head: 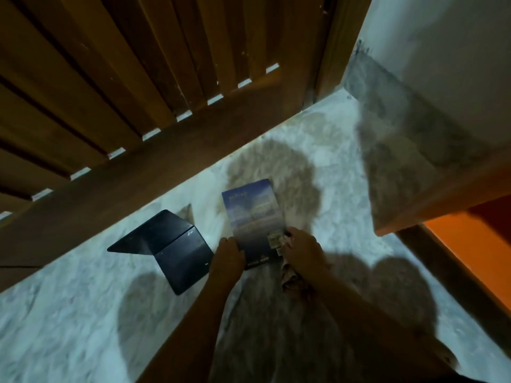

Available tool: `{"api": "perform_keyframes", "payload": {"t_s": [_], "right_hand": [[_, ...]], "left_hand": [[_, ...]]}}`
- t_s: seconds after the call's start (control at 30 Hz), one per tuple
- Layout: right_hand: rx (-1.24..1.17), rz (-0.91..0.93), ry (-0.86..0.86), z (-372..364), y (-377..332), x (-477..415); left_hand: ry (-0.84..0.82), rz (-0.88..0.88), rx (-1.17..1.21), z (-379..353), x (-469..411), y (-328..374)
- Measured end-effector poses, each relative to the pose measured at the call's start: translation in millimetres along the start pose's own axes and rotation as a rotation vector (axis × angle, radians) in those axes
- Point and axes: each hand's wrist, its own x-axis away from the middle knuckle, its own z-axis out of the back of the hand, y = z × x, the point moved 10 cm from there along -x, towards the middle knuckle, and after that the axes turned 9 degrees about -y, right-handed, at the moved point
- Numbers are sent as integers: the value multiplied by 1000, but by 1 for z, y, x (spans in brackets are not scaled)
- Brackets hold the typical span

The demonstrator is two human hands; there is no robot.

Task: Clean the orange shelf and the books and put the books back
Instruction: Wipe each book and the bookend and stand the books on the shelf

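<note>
Blue book [253,217]: held low over the floor betw. both hands, cover up, long side running away from the person; blurred, title unreadable. Can't tell if its far end touches the floor.
L hand [228,254]: on the book's near-left edge, fingers curled down round that edge, close together; thumb hidden.
R hand [302,248]: at the book's near-right corner, fingers curled & bunched on a cloth [290,280], knuckles up. Fingertips sit at the corner by a small pale label; can't tell if they also pinch the cover.
Cloth, cont.: light, crumpled; a bit shows by the fingertips, the rest hangs under the wrist.
Black folded thing [171,244]: on the floor just left of the L hand, bent open like a tent; looks like a laptop or case, can't tell which. Apart from the book.
Floor [69,313]: pale marble, w/ dark shadows of head & arms across it.
Orange shelf [470,239]: far right edge of view, only a slanted orange strip w/ dark trim shows; well apart from the book.
Wooden slatted panel [110,78]: brown, fills upper left, standing along the floor's far side.
Wall corner: pale, upper right, w/ grey marble skirting below.
</note>
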Motion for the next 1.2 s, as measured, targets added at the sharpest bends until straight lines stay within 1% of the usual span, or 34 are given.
{"api": "perform_keyframes", "payload": {"t_s": [0.13, 0.23, 0.3, 0.37, 0.47, 0.57, 0.67, 0.77, 0.83, 0.9, 1.0, 1.1, 1.2], "right_hand": [[-100, -37, 93, -6, 0, -1], [-241, -80, 124, -9, 5, -1], [-319, -114, 86, -14, 12, -4], [-356, -139, 11, -20, 16, -8], [-432, -145, -66, -27, 19, -10], [-493, -139, -83, -30, 20, -5], [-521, -87, -35, -20, 11, 8], [-522, 23, 12, 7, -5, 27], [-500, 135, 20, 29, -21, 44], [-528, 206, 28, 52, -33, 64], [-595, 273, 49, 86, -46, 95], [-635, 316, 100, 121, -56, 126], [-678, 351, 161, 155, -68, 156]], "left_hand": [[56, -3, 135, -1, -6, -8], [114, 51, 259, -1, -5, -18], [144, 74, 302, -1, -3, -24], [152, 75, 334, -2, -3, -28], [133, 90, 429, -5, -2, -34], [129, 79, 451, -9, -3, -34], [84, 58, 486, -12, 3, -29], [57, -5, 602, -7, 16, -13], [42, -52, 705, 2, 30, 2], [33, -102, 820, 12, 42, 16], [103, -223, 999, 36, 60, 36], [189, -371, 1064, 78, 102, 71], [241, -532, 1103, 117, 144, 104]]}}
